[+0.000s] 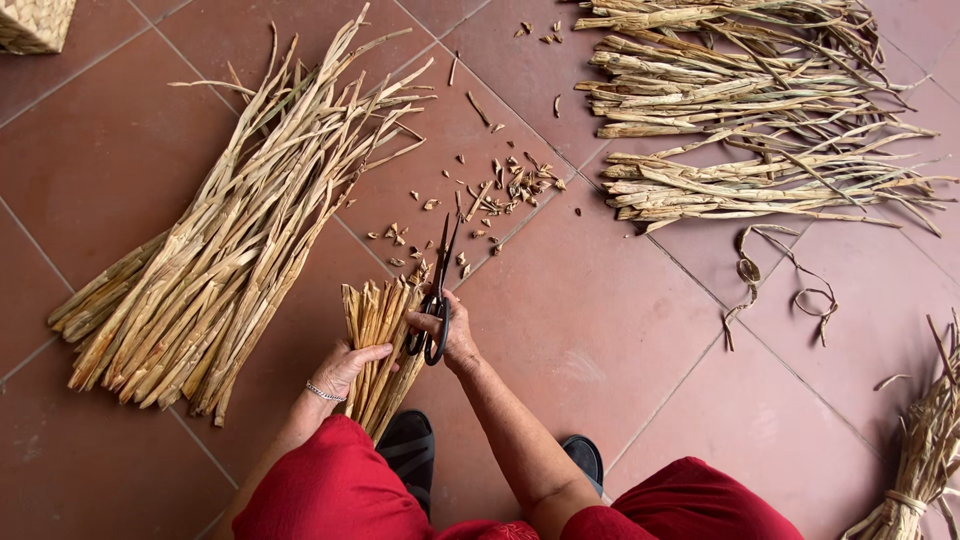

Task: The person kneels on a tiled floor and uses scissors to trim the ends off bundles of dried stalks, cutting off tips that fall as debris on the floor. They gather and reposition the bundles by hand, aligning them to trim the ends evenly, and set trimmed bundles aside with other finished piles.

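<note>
My left hand (348, 368) grips a small bundle of dried straw-coloured stalks (380, 325), holding it upright with the cut ends pointing away from me. My right hand (455, 335) holds black scissors (438, 290) by the handles, blades slightly apart and pointing up, right beside the bundle's top ends. Small cut-off scraps (500, 190) lie scattered on the red floor tiles beyond the blades.
A big heap of long dried stalks (230, 230) lies to the left. More stalk bundles (740, 110) lie at the top right, a tied bundle (915, 460) at the right edge, a twisted fibre tie (790, 285) between. A woven basket corner (35, 22) shows top left.
</note>
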Demonstrator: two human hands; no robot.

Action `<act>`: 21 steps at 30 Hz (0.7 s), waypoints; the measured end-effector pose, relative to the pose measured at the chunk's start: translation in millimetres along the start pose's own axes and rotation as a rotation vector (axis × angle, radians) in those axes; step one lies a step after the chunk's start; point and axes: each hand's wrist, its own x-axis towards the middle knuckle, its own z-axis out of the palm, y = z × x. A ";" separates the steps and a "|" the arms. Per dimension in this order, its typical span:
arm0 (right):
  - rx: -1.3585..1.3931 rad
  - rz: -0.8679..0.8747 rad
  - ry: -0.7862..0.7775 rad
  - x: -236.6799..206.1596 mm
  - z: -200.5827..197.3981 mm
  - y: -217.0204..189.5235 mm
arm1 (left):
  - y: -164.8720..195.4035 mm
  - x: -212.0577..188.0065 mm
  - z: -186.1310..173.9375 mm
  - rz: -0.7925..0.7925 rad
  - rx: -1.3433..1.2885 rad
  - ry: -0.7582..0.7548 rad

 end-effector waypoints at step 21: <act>-0.073 -0.053 0.081 1.3 0.5 9.9 | 9.3 -9.0 14.4 -0.152 -0.044 0.025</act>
